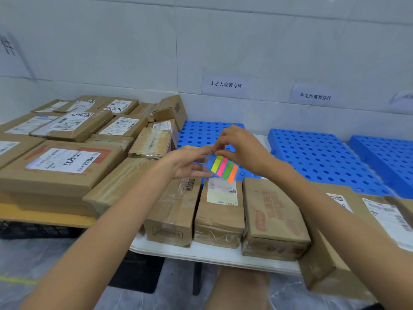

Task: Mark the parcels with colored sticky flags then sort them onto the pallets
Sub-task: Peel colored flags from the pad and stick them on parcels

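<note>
Where I see the sticky flags (224, 170): held up above the parcels (220, 211) on the counter (201, 253).
Left hand (187, 161): fingers hold the sheet's edge.
Right hand (240, 145): fingers pinch its top.

The room is bright, with soft, even light that seems to come from above. Shadows are faint, and the only dark patch lies under the table (201, 253), near us. Clear tape on a box (152, 143) at the left shines a little. The flags (223, 168) glow very bright. The left hand (187, 162) and right hand (241, 148) look a bit smeary. The signs (225, 84) on the far wall (111, 41) are sharp, but labels at the far left and right edges are blurry. The wide lens bends the wall lines and tips the pallets (324, 157) at the right.
</note>
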A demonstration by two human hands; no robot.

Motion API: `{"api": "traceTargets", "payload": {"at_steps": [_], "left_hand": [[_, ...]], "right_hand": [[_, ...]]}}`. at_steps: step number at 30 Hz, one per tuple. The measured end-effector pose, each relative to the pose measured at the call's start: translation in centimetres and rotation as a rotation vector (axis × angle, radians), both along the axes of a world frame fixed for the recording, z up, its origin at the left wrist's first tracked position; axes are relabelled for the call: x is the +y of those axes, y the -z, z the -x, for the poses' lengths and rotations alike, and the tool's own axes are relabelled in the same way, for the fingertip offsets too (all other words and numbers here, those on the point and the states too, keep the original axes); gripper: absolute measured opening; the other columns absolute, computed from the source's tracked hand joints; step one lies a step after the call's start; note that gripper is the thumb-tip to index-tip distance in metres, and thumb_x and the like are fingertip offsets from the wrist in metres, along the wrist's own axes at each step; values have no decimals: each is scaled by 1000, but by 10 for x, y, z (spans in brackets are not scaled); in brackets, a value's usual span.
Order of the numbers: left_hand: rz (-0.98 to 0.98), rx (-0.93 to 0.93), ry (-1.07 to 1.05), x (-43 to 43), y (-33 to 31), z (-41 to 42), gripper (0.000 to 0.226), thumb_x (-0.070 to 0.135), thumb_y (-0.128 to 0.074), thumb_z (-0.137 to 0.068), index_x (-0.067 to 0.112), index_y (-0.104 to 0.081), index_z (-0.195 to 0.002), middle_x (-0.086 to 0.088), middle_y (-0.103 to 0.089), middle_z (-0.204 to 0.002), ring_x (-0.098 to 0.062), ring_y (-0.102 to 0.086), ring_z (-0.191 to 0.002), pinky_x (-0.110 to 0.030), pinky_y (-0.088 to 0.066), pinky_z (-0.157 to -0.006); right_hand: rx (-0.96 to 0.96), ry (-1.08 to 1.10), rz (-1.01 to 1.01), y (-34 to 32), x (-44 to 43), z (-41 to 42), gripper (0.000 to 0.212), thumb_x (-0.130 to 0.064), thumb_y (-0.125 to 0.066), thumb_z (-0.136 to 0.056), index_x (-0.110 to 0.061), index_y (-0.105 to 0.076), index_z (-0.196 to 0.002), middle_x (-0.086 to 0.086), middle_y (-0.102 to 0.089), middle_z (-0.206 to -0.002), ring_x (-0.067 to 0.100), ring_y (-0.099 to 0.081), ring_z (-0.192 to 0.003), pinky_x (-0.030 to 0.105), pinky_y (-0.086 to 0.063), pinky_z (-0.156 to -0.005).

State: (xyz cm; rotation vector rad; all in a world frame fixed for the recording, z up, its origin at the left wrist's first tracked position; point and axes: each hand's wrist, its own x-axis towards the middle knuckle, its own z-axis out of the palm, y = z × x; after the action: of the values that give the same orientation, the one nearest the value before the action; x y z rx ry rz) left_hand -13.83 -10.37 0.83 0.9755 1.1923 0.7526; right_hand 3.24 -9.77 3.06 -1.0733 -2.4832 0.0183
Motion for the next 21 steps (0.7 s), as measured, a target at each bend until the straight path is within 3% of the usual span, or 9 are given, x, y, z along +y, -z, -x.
{"api": "traceTargets", "payload": {"at_steps": [2, 7, 15, 18, 21], "left_hand": [[17, -15, 7, 1, 0, 0, 39, 28, -67, -85, 5, -59, -116, -13, -60, -114, -25, -70, -81, -32, -60, -65], [-17, -48, -32, -2, 0, 3, 13, 12, -59, -91, 4, -64, -99, -10, -66, -94, -17, -69, -74, -23, -59, -63], [-213, -6, -347, -10, 7, 12, 15, 1, -69, -82, 7, -64, -96, -12, -65, -81, -12, -66, -56, -20, -57, -57], [-301, 54, -461, -15, 6, 13, 21, 2, -70, -82, 5, -63, -101, -11, -63, -84, -17, -66, -62, -19, -56, -55], [-372, 78, -564, -20, 3, 16, 20, 1, -70, -81, 4, -63, -99, -10, -63, -89, -18, -67, -67, -19, -56, -54]], "right_hand": [[-29, -13, -12, -1, -2, 0, 9, -23, -64, -87, -17, -70, -90, -4, -57, -84, 11, -42, -86, 31, -38, -79], [9, -35, -13, 4, -7, 1, 10, -23, -66, -86, -17, -73, -89, -3, -57, -81, 12, -42, -82, 34, -39, -74], [139, -33, -13, 19, -17, 6, 5, -23, -68, -84, -19, -71, -85, -5, -58, -77, 13, -45, -78, 31, -40, -71], [225, 8, 28, 24, -23, 6, 2, -22, -69, -83, -21, -69, -82, -7, -59, -76, 14, -48, -78, 30, -42, -72], [363, 64, 138, 26, -34, 6, 2, -21, -69, -83, -19, -69, -81, -3, -66, -78, 14, -55, -76, 19, -41, -71]]}}
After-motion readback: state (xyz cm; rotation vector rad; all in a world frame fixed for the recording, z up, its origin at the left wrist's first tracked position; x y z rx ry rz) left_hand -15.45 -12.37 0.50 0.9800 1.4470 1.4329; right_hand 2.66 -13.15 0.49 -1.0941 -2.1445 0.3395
